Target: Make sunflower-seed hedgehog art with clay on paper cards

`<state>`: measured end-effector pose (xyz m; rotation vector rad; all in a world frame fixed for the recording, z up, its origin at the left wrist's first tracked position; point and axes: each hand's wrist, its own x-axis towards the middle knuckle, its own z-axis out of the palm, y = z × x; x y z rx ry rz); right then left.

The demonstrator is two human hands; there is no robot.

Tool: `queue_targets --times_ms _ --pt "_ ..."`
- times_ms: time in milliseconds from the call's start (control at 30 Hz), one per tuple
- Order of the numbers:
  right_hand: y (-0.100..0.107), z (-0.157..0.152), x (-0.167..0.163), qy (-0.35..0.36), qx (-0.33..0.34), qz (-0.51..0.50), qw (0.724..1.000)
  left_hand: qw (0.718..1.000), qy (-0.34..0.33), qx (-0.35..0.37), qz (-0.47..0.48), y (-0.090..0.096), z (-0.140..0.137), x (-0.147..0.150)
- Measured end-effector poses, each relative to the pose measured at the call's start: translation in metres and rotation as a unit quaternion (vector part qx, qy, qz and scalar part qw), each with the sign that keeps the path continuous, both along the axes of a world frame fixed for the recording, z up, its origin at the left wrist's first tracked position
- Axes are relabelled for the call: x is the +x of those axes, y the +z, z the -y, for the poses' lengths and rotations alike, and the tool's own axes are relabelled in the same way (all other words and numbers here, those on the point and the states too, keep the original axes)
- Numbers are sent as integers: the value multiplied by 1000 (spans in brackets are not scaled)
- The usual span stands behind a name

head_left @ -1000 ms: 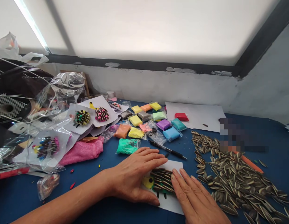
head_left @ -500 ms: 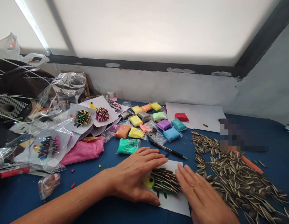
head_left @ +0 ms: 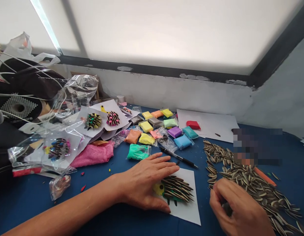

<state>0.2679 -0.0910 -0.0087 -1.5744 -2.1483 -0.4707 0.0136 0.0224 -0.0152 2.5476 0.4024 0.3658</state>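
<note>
My left hand [head_left: 144, 183] lies with fingers spread over the left side of a white paper card [head_left: 187, 214], covering part of it. On the card is a hedgehog figure [head_left: 178, 190] with a yellow head, a green body, dark feet and rows of sunflower seeds as spines. My thumb rests below its head, my fingers above it. To the right of the card, my right hand [head_left: 237, 206] is curled, fingertips turned in, at the edge of a heap of striped sunflower seeds [head_left: 260, 183]. What its fingers hold, if anything, is hidden.
Bagged coloured clay packs [head_left: 182, 141] and a black pen [head_left: 180, 158] lie behind the card. At the left are finished seed hedgehogs [head_left: 94, 121] on cards, clear plastic bags and a pink cloth [head_left: 95, 154]. A white sheet [head_left: 208, 129] lies by the wall.
My right hand has left the hedgehog's right side, moved right to the seed heap and curled its fingers. My left hand stays on the card. The view has shifted slightly.
</note>
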Motion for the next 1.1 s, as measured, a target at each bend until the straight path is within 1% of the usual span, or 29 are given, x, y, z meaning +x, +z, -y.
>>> queue_targets --times_ms 100,200,333,467,567,633,700,800,867,967,1100 --pt "-1 0 -3 -4 3 -6 1000 1000 6 -2 -3 3 3 -1" --pt "-7 0 -5 -7 5 -3 1000 1000 17 -9 -14 11 4 -3" --pt "-14 1 -2 -14 -26 -1 1000 999 26 -10 -31 18 2 -8" --pt "-16 3 1 -7 -44 7 999 999 14 0 -36 18 0 -10" --pt "-14 1 1 -1 -33 20 999 999 10 7 -33 20 1 -10" --pt "-13 -1 1 -7 -7 24 1000 1000 18 10 -19 25 3 -12" --pt "-11 -2 3 -14 29 28 999 999 42 13 5 31 5 -16" --pt "-10 -3 9 -15 65 28 997 992 113 35 45 34 6 -23" --pt "-11 -2 15 -6 64 25 998 984 162 57 52 31 4 -26" --pt "-17 -2 20 11 50 36 998 968 228 94 42 21 -6 -32" --pt "-21 -4 20 35 45 62 996 947 288 135 30 12 -22 -43"
